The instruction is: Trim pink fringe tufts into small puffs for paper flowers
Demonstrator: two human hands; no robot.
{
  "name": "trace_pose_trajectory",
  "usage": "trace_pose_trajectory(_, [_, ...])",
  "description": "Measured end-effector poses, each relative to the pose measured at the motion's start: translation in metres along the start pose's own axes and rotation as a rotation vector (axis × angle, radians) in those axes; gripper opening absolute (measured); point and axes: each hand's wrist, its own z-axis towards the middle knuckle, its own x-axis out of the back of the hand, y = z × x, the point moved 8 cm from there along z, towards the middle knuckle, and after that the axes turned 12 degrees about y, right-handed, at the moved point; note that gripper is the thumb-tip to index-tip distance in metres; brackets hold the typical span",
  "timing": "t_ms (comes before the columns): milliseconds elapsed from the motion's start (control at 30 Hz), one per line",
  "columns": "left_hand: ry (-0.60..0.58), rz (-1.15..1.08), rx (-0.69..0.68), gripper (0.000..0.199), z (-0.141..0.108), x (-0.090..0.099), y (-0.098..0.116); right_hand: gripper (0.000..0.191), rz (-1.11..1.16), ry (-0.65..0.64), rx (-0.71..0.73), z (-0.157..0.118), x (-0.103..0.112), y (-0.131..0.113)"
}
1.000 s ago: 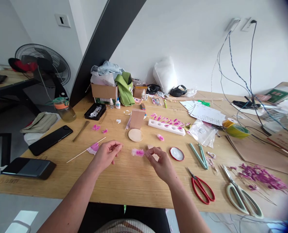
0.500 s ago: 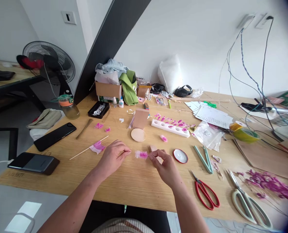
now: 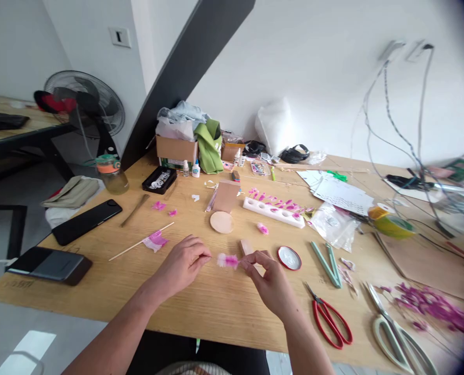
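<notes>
Between my hands, just above the wooden table, is a small pink-and-white fluffy strip (image 3: 227, 261). My right hand (image 3: 268, 278) pinches its right end between thumb and fingertips. My left hand (image 3: 187, 263) is closed in a pinch a little to the left of the strip; a gap shows between them, and I cannot make out anything in its fingertips. A pale flat block (image 3: 246, 247) lies partly hidden behind my right hand. Left of my left hand, a thin wooden stick (image 3: 124, 250) lies with a piece of pink-and-white cloth (image 3: 155, 240) beside it.
A round pale disc (image 3: 221, 222), a white holder with holes (image 3: 273, 212) and a red-rimmed lid (image 3: 289, 258) lie beyond my hands. Red-handled scissors (image 3: 329, 317), larger white-handled scissors (image 3: 396, 333) and a green folded clip (image 3: 327, 265) are at right. Two phones, one black (image 3: 87, 221), lie left.
The camera view has shifted and tilted slightly. My hands keep nearly the same pose, with the fluffy strip still in my right fingertips.
</notes>
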Motion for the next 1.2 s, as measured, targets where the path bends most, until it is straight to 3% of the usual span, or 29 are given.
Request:
trace_pose_trajectory(367, [-0.024, -0.106, -0.041, 0.015, 0.006, -0.014, 0.003, 0.016, -0.015, 0.092, 0.018, -0.016, 0.021, -0.004])
trace_pose_trajectory(467, [-0.050, -0.135, -0.016, 0.016, 0.006, -0.024, 0.001, 0.016, -0.185, 0.083, 0.018, -0.021, 0.040, 0.006])
trace_pose_trajectory(567, [-0.060, -0.164, 0.073, 0.016, 0.006, -0.032, -0.010, 0.020, -0.429, 0.156, -0.096, -0.029, 0.088, 0.047])
trace_pose_trajectory(700, [-0.060, -0.221, 0.219, 0.016, 0.005, -0.039, -0.028, 0.030, -0.778, 0.383, -0.445, -0.068, 0.180, 0.130])
trace_pose_trajectory(767, [-0.071, -0.258, 0.284, 0.017, 0.002, -0.043, -0.033, 0.032, -0.908, 0.405, -0.604, -0.090, 0.209, 0.165])
trace_pose_trajectory(933, [-0.074, -0.316, 0.392, 0.018, -0.003, -0.048, -0.037, 0.042, -1.014, 0.282, -0.707, -0.112, 0.224, 0.218])
trace_pose_trajectory(1200, [-0.046, -0.343, 0.439, 0.018, -0.007, -0.045, -0.039, 0.038, -1.108, 0.168, -0.738, -0.123, 0.226, 0.253])
